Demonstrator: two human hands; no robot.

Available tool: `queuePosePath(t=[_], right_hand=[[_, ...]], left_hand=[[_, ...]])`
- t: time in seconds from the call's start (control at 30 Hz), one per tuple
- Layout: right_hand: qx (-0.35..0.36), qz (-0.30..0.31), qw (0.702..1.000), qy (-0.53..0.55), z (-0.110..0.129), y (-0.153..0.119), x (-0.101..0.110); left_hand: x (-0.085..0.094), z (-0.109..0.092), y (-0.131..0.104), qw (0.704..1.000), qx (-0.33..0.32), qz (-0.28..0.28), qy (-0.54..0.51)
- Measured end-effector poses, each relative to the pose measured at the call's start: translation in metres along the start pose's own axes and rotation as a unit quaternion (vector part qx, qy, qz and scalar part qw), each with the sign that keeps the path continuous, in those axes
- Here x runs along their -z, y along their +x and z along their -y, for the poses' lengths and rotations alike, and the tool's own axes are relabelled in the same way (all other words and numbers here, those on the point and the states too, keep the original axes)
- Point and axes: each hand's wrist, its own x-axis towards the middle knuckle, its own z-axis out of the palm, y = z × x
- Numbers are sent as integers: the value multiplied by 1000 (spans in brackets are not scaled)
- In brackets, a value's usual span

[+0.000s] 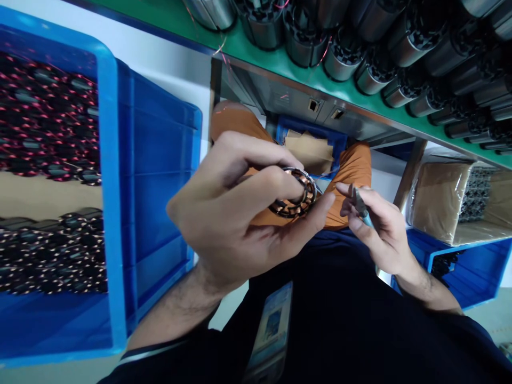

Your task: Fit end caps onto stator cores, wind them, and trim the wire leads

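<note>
Gripping a copper-wound stator ring (296, 193), the left hand (236, 213) half hides it; right hand (376, 224) pinches a small tool (359, 202).

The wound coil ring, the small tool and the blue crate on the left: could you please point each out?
Wound coil ring (296, 193), head view, copper windings.
Small tool (359, 202), head view, metal tip.
Blue crate (110, 160), head view, right rim.

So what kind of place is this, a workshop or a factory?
Most likely a motor assembly factory. The left hand holds a copper-wound stator ring, a blue crate holds many similar wound parts, and rows of metal cylinders line the green workbench.
</note>
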Motion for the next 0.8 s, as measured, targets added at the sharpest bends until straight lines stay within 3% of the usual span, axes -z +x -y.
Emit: queuePosePath(t=[0.07, 0.1, 0.2, 0.27, 0.47, 0.53, 0.67, 0.8], right_hand=[[9, 22, 1000, -7, 2, 3, 1], [13, 30, 999, -10, 3, 5, 1], [26, 38, 999, -8, 4, 8, 0], [31, 42, 999, -2, 4, 9, 0], [34, 46, 998, -3, 6, 9, 1], [32, 41, 999, -10, 7, 8, 0], [35, 28, 999, -19, 8, 7, -1], [36, 19, 999, -14, 8, 7, -3]], left_hand=[[1, -3, -1, 992, -100, 51, 62], [1, -6, -1, 987, -115, 67, 93], [0, -21, -1, 983, -75, 89, 142], [1, -26, 0, 982, -82, 93, 144], [3, -21, -4, 979, -105, 105, 142], [-2, -23, -8, 989, -66, 81, 106], [-26, -33, -10, 996, 72, 31, -31], [-43, -37, -7, 992, 102, 34, -62]])
